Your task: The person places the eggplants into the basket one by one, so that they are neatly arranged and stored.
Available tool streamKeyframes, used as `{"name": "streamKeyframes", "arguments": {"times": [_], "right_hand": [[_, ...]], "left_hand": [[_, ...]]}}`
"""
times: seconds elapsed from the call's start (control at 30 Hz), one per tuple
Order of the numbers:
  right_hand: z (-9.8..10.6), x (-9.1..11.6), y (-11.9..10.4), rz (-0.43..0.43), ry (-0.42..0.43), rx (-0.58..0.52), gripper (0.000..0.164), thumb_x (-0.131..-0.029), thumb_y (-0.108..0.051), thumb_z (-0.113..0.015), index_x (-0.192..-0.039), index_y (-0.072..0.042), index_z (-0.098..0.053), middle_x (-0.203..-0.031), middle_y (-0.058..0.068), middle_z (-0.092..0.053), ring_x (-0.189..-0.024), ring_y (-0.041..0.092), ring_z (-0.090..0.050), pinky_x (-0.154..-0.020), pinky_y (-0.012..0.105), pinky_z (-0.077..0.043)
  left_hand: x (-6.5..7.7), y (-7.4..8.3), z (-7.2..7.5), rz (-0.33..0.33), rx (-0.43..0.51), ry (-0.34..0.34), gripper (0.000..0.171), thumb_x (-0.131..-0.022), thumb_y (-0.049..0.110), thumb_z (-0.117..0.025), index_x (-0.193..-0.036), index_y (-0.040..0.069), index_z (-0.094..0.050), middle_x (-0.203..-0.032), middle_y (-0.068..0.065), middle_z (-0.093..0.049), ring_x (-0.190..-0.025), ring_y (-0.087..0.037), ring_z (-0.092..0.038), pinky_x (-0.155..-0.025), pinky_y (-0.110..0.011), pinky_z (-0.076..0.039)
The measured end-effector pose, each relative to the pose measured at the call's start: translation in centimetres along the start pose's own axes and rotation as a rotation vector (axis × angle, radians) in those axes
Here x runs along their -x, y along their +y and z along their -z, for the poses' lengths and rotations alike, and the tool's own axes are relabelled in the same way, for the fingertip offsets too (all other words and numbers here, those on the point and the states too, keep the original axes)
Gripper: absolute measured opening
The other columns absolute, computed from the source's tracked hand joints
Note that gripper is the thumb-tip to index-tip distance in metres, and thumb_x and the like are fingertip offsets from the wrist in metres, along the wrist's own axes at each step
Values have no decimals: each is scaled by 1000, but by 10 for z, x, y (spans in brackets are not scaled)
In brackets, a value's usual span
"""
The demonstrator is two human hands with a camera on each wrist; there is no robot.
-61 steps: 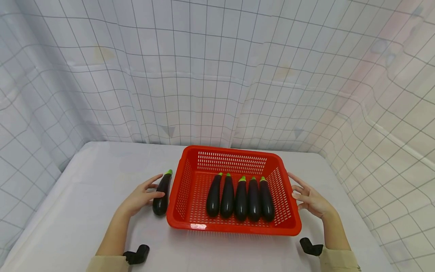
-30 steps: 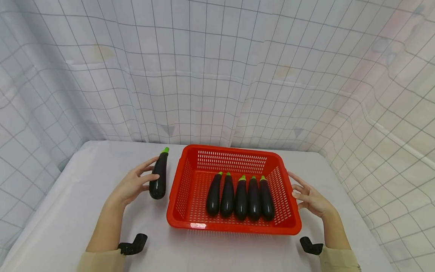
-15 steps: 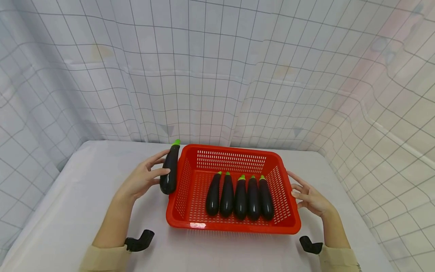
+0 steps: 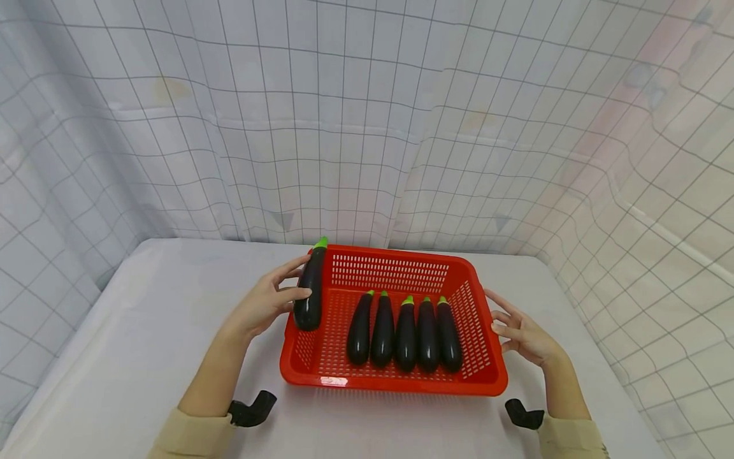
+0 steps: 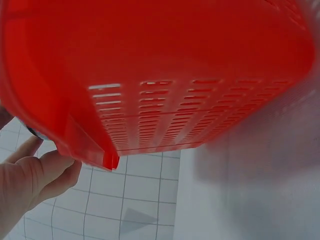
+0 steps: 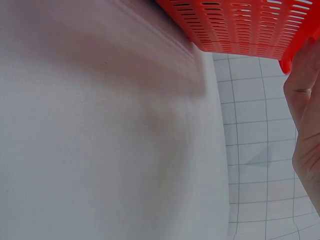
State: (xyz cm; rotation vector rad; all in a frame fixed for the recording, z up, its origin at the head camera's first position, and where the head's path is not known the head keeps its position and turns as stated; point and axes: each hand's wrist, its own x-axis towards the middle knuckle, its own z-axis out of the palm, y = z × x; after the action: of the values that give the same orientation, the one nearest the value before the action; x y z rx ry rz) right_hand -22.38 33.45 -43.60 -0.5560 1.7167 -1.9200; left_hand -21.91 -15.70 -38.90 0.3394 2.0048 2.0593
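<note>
In the head view, my left hand [image 4: 268, 305] grips a dark eggplant [image 4: 310, 290] with a green stem, thumb and fingers on either side of it. The eggplant is over the left wall of a red plastic basket [image 4: 395, 386], tilted with its stem end away from me. Inside the basket, several more eggplants [image 4: 406, 335] lie side by side toward the right. My right hand [image 4: 524, 335] touches the basket's right rim with its fingers loosely extended. In the left wrist view, the basket wall hides most of the held eggplant.
The basket stands on a white-covered table [image 4: 143, 331]. Behind and at the sides hang white curtains [image 4: 367, 127] with a grid pattern. A black wrist-worn device [image 4: 252, 409] sits at my left wrist, another [image 4: 524, 414] at the right one.
My left hand has lifted the eggplant from the table left of the basket and carried it right, over the basket's left rim. The right hand has stayed at the right rim.
</note>
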Motion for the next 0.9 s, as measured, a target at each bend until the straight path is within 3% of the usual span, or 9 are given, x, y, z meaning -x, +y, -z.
{"name": "streamKeyframes", "arguments": {"times": [0.2, 0.6, 0.9], "right_hand": [[1, 0, 1, -2, 19, 8, 66, -94, 5, -38, -148, -15, -4, -114, 6, -55, -97, 18, -61, -64, 34, -53], [0, 0, 0, 9, 3, 5, 66, -94, 4, -38, -148, -14, -3, -118, 6, -55, -99, 19, -61, -65, 34, -54], [1, 0, 2, 4, 9, 0, 66, -94, 5, -38, -148, -14, -3, -116, 6, -55, -98, 19, -61, -64, 35, -53]], "left_hand": [[-3, -1, -11, 12, -2, -3, 66, -86, 7, -60, -144, 13, -28, -137, -20, -26, -95, -21, -54, -75, -30, -52], [-12, -7, -39, 91, -49, 20, 65, -85, 4, -61, -143, 13, -31, -135, -21, -30, -101, -31, -57, -80, -40, -51], [-20, -19, -61, 186, -88, 98, 64, -84, 0, -62, -140, 16, -36, -132, -20, -38, -95, -31, -60, -79, -42, -52]]}}
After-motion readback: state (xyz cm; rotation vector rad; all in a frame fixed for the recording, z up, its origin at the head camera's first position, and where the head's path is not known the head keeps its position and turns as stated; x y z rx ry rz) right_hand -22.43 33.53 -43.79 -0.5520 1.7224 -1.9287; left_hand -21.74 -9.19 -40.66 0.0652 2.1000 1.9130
